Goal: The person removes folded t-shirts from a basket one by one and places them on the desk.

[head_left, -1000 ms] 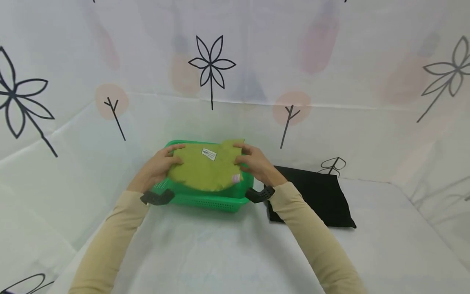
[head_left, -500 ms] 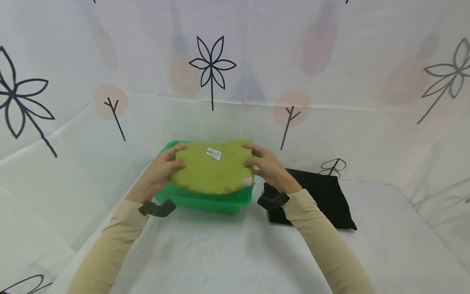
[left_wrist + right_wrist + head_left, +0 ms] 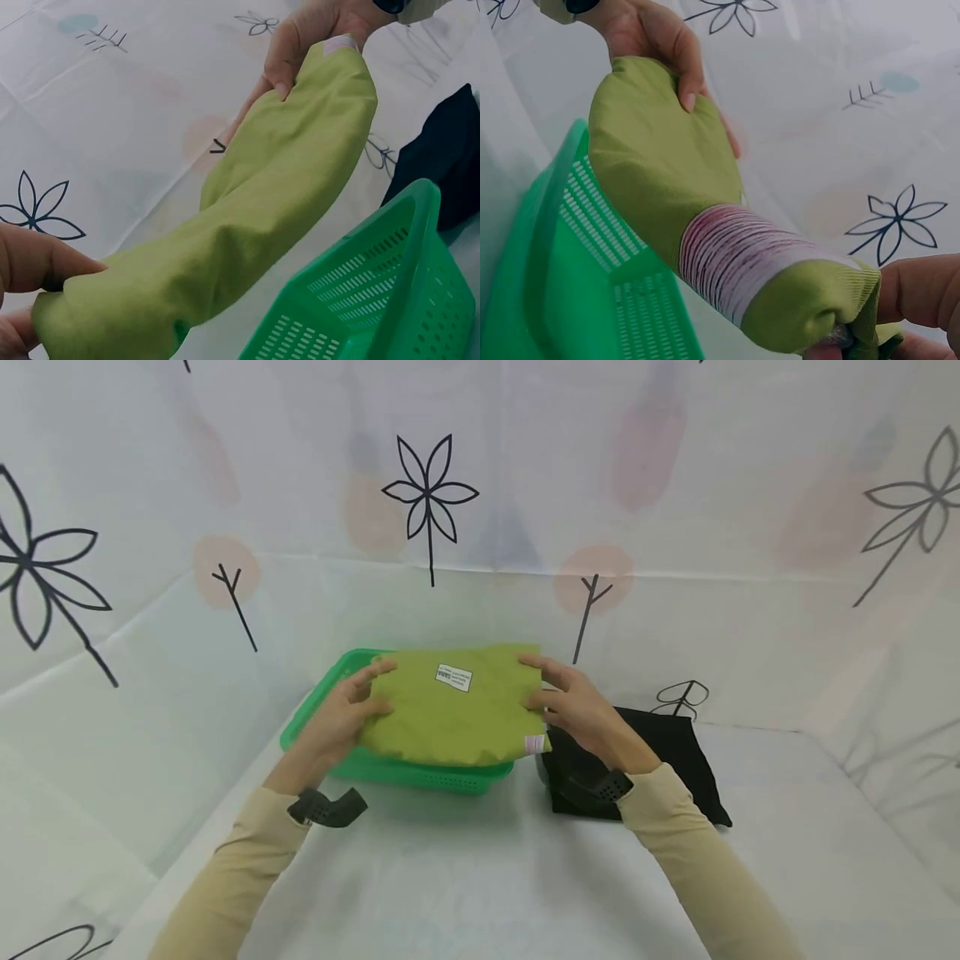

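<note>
A folded lime-green cloth, seemingly a garment (image 3: 450,718), is held up in front of and above the green basket (image 3: 427,778). My left hand (image 3: 341,718) pinches its left end between thumb and fingers, and my right hand (image 3: 581,706) pinches the right end. A white printed label (image 3: 453,677) shows on its upper face. Near the right lower corner is a pink-and-white striped patch (image 3: 735,255), large in the right wrist view. In the left wrist view the cloth (image 3: 225,247) bows between both hands, with the perforated basket beneath it.
A flat black cloth or pouch (image 3: 667,752) lies on the white-covered table (image 3: 465,877), right of the basket and partly behind my right forearm. Behind stands a white sheet (image 3: 510,543) printed with flowers and twigs. Black bands (image 3: 326,808) sit on both wrists.
Both hands have carried the green garment to the right and slightly nearer. It is stretched wider, its right end now past the basket's right side, and more of the basket's left side shows.
</note>
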The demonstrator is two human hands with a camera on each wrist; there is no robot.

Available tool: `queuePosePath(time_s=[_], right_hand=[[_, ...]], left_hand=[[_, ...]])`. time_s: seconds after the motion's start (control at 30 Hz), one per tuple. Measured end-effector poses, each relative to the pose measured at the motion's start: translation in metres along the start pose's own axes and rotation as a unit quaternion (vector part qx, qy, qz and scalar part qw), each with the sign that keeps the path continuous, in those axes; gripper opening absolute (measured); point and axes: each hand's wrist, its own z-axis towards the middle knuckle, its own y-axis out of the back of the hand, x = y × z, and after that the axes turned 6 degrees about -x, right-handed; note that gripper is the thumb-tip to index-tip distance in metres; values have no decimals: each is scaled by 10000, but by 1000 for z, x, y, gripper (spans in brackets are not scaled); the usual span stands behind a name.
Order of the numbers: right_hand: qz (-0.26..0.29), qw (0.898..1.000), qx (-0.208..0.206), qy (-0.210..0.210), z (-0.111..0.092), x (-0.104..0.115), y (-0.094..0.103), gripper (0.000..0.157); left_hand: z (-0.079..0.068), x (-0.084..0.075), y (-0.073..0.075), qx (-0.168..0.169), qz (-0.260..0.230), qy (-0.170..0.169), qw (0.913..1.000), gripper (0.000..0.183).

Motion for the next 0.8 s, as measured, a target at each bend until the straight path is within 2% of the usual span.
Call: queuePosePath(time_s=[0.37, 0.67, 0.8], right_hand=[[139, 9998, 77, 146, -24, -3, 12, 70], [47, 9997, -88, 202, -47, -7, 25, 70], [-27, 9997, -188, 134, -58, -9, 31, 71]], left_hand=[[-12, 3, -16, 76, -46, -48, 9999, 62], [-22, 10, -33, 175, -267, 93, 9994, 65], [-25, 16, -40, 228, -279, 35, 9993, 67]])
